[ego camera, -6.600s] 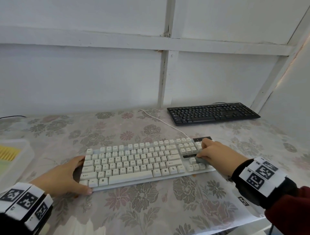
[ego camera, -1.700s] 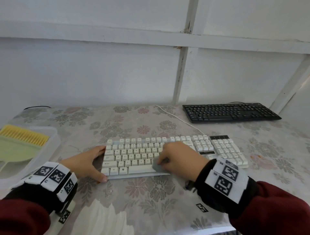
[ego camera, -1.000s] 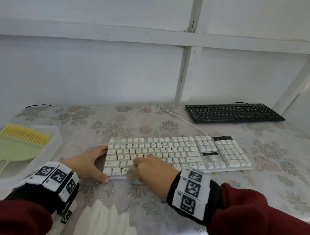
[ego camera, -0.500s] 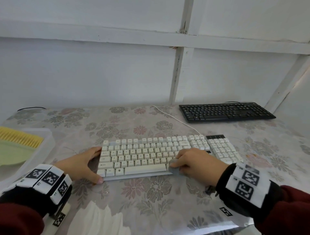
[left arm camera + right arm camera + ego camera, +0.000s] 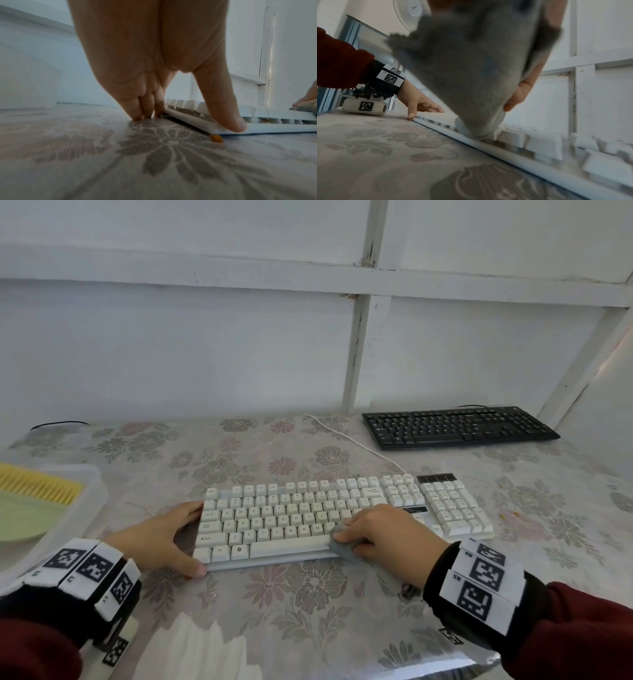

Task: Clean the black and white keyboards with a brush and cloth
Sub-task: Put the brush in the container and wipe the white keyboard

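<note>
There, grey cloth (image 5: 343, 544) in right hand (image 5: 383, 534) on white keyboard (image 5: 274, 522).

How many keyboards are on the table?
2. The white keyboard lies near the front, between the left hand and right hand. The black keyboard sits at the back right, near the wall.

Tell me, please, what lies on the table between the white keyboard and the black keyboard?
Only the white keyboard's white cable, running over bare floral tablecloth left of the black keyboard; the head view shows this.
</note>
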Action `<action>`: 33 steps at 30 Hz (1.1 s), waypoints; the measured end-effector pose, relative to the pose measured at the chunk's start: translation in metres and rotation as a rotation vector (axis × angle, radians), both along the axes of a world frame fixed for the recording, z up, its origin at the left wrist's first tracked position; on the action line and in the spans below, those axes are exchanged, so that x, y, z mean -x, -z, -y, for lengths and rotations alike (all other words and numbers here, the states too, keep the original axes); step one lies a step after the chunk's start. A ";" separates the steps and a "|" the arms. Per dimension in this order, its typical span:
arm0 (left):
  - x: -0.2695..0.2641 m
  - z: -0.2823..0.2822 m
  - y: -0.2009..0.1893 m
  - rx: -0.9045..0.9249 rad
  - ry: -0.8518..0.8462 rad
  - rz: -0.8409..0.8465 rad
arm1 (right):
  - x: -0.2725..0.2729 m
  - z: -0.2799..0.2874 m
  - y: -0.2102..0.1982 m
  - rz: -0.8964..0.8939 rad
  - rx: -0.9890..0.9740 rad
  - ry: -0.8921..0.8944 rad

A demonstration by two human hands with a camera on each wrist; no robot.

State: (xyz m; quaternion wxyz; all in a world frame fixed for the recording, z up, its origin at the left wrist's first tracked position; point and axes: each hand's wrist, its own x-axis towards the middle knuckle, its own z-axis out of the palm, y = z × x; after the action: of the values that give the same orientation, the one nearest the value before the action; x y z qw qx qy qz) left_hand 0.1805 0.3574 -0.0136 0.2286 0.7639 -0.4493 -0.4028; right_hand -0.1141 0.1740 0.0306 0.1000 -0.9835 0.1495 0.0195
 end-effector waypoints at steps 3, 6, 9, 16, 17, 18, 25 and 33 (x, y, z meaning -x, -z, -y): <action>0.002 0.000 -0.001 0.000 -0.005 -0.018 | 0.005 0.004 -0.001 0.025 -0.021 -0.025; 0.001 0.000 -0.001 -0.006 -0.008 -0.013 | 0.011 0.006 -0.003 0.038 -0.009 -0.044; 0.002 -0.001 -0.002 -0.016 -0.009 0.000 | 0.018 0.010 -0.001 0.031 -0.007 -0.023; 0.003 -0.001 -0.003 -0.024 -0.015 0.012 | 0.048 0.028 -0.002 -0.013 0.023 0.028; 0.003 -0.001 -0.003 -0.025 -0.016 0.014 | 0.049 0.031 -0.002 -0.021 0.025 0.036; 0.004 -0.001 -0.004 -0.025 -0.015 0.013 | 0.051 0.035 -0.002 -0.024 0.024 0.051; 0.007 -0.001 -0.010 -0.030 -0.009 0.018 | 0.047 0.041 -0.023 0.011 -0.086 0.162; 0.011 -0.001 -0.013 -0.031 -0.003 0.037 | 0.018 0.014 -0.004 -0.049 0.016 0.013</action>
State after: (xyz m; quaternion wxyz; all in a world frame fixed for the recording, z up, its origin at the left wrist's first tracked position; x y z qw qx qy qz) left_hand 0.1700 0.3584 -0.0009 0.2087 0.7754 -0.4461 -0.3953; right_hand -0.1317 0.1599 0.0348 0.0886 -0.9825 0.1585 0.0418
